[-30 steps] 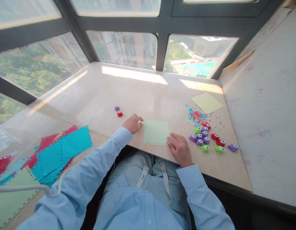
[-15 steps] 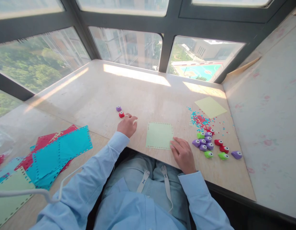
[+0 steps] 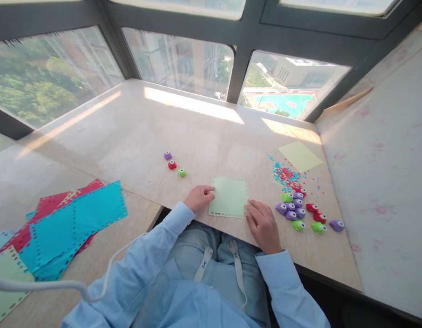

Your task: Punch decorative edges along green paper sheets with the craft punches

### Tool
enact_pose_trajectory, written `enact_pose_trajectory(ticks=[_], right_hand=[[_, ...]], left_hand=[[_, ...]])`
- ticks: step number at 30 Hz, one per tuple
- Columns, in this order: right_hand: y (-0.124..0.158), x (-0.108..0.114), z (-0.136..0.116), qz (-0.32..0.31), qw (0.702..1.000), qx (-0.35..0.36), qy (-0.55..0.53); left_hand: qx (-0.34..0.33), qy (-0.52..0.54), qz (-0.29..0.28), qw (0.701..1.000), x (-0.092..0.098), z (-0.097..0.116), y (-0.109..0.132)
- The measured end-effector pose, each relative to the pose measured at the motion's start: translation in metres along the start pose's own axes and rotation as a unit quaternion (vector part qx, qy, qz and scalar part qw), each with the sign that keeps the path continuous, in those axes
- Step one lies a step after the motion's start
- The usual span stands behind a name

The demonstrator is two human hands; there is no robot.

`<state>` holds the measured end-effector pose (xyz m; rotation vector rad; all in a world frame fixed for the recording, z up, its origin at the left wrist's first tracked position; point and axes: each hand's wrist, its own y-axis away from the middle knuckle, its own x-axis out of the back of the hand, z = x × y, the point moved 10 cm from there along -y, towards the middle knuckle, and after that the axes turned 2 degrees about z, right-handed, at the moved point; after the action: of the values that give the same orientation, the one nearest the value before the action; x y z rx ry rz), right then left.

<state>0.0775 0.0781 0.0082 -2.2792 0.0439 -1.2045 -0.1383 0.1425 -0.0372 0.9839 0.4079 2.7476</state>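
A light green sheet of paper (image 3: 228,197) with small holes punched along its edges lies flat on the table in front of me. At its left edge, my left hand (image 3: 200,198) has its fingers curled and the tips closed on the border. Along the right edge rests my right hand (image 3: 264,225), its fingers stretched and thumb apart, touching the paper. Beyond my left hand stand a purple craft punch (image 3: 167,155), a red craft punch (image 3: 172,165) and a green craft punch (image 3: 182,172).
Several more craft punches (image 3: 290,206) cluster at the right, beside scattered red and blue confetti (image 3: 286,176) and a yellowish sheet (image 3: 300,156). Punched blue paper (image 3: 54,232) and red sheets overlap at the left. A white cable (image 3: 108,278) crosses by my left arm.
My left hand has moved right and nearer me, from beside the red punch to the paper's left edge. The green punch now stands uncovered near the red one. My right hand stays at the paper.
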Motion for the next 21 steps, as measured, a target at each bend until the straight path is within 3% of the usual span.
enact_pose_trajectory(ticks=[5,14,18,21], right_hand=[[-0.001,0.001,0.000,0.001,1.000,-0.005,-0.007],[-0.001,0.001,0.000,0.000,1.000,-0.007,-0.007],[-0.001,0.000,-0.001,-0.001,1.000,-0.002,-0.002],[-0.001,0.000,-0.001,-0.003,1.000,-0.002,0.000]], left_hand=[[-0.054,-0.091,0.031,0.994,-0.002,0.012,0.010],[-0.067,-0.169,0.039,0.983,-0.006,0.025,0.022],[-0.080,-0.097,0.079,0.989,0.002,0.025,0.022],[-0.045,0.049,0.074,0.995,0.003,0.016,0.018]])
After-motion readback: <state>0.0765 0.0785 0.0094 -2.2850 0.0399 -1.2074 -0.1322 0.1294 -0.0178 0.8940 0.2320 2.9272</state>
